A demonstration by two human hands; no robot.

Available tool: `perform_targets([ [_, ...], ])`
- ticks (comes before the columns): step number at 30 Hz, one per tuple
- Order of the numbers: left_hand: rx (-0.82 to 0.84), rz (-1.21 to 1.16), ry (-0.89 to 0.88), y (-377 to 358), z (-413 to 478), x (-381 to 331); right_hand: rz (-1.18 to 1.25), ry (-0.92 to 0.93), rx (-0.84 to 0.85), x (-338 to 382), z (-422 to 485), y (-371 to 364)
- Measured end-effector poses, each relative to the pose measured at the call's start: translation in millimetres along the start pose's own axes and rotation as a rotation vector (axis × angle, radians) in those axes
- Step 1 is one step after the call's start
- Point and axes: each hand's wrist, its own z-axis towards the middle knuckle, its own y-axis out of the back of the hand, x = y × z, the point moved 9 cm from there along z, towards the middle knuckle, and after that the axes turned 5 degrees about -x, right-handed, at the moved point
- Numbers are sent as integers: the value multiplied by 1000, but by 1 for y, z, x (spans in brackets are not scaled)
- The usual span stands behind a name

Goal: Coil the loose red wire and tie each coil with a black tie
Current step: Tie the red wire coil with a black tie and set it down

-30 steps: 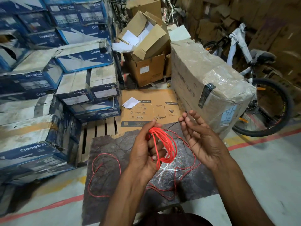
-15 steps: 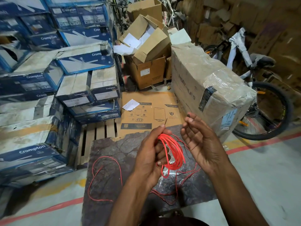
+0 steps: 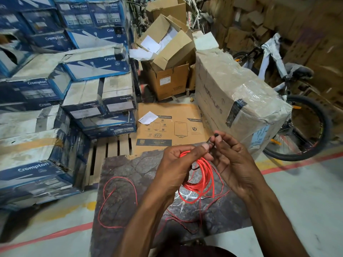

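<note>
A coil of red wire (image 3: 201, 179) hangs from my left hand (image 3: 178, 164), whose fingers curl round its top. My right hand (image 3: 233, 160) pinches a thin black tie (image 3: 213, 140) at its fingertips, right beside my left thumb above the coil. More loose red wire (image 3: 115, 199) lies in open loops on the dark stone-patterned slab (image 3: 130, 169), to the left of my arms, and a few strands trail under the coil.
Stacked blue and white boxes (image 3: 55, 93) fill the left. A flat brown carton (image 3: 167, 125) lies beyond the slab on a wooden pallet (image 3: 109, 151). A large wrapped box (image 3: 237, 95) and a bicycle (image 3: 297, 112) stand at the right.
My hands have come together: the right fingertips now pinch the black tie close against my left thumb at the coil's top. The coil stays held in my left hand.
</note>
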Motion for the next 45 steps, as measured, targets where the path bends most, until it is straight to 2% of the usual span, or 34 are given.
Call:
perform_targets([
  [13,3,-11,21,0,5,-1,86,-17,33,0,4,-1],
  [45,12,26,14,-5,-11,-11,98,-30,92,1,-7,-7],
])
